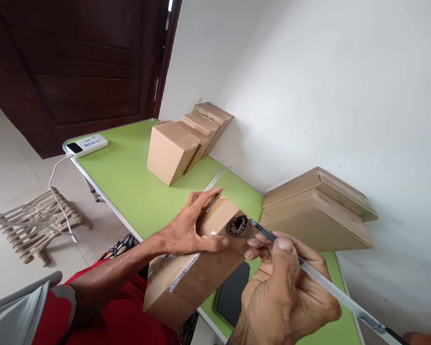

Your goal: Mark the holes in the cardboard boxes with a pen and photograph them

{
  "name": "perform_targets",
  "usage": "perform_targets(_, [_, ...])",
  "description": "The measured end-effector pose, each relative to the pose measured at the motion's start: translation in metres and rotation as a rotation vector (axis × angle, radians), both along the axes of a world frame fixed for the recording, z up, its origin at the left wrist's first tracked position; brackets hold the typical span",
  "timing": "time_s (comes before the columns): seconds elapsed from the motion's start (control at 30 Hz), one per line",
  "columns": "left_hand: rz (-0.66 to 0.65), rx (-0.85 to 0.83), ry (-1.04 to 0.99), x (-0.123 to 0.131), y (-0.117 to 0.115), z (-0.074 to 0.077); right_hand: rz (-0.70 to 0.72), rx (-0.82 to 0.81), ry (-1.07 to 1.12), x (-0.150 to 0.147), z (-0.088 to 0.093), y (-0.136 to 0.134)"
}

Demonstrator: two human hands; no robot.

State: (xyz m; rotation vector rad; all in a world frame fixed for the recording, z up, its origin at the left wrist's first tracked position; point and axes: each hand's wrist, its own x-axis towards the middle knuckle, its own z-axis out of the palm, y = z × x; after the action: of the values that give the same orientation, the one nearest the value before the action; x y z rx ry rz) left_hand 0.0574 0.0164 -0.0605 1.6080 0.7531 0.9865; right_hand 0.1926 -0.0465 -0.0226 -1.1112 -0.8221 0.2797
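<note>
A long cardboard box point(208, 268) is tilted over the table's near edge, with a dark-rimmed round hole point(237, 225) near its upper end. My left hand point(188, 227) grips the box from the left, its thumb lying just beside the hole. Pinched in the fingers of my right hand point(285, 282) is a slim pen-like tool point(323, 282) with a dark grip and a pale, long handle. Its thin tip touches or nearly touches the right rim of the hole.
Several cardboard boxes point(174, 143) stand on the green table point(129, 191) by the wall. Two larger boxes point(309, 215) lean at the right. A black phone point(233, 294) lies under my hands. A white power bank point(88, 145) with cable sits at the far left corner; a woven stool point(39, 220) is on the floor.
</note>
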Motion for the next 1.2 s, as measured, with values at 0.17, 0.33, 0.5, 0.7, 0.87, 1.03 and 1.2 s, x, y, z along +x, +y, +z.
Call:
perform_targets(0.17, [0.022,-0.029,-0.034,-0.007,0.004,-0.004,0.05,0.022,-0.029,0.01,0.007,0.0])
perform_targets(0.33, [0.035,-0.094,-0.096,-0.018,0.012,-0.015,-0.192,-0.427,-0.203,0.1,-0.028,-0.02])
perform_targets(0.5, [0.044,-0.093,-0.098,-0.02,0.014,-0.019,-0.248,-1.455,-0.824,0.176,-0.093,-0.045])
perform_targets(0.7, [0.05,-0.087,-0.1,-0.018,0.013,-0.017,-0.176,-1.656,-0.848,0.172,-0.124,-0.059])
perform_targets(0.87, [0.058,-0.069,-0.094,-0.016,0.013,-0.017,-0.206,-1.634,-0.861,0.163,-0.121,-0.067])
perform_targets(1.03, [0.043,-0.054,-0.091,-0.015,0.013,-0.018,-0.125,-1.569,-0.74,0.115,-0.11,-0.072])
perform_targets(1.2, [0.039,-0.056,-0.1,-0.017,0.012,-0.018,-0.067,-1.635,-0.769,0.067,-0.117,-0.076])
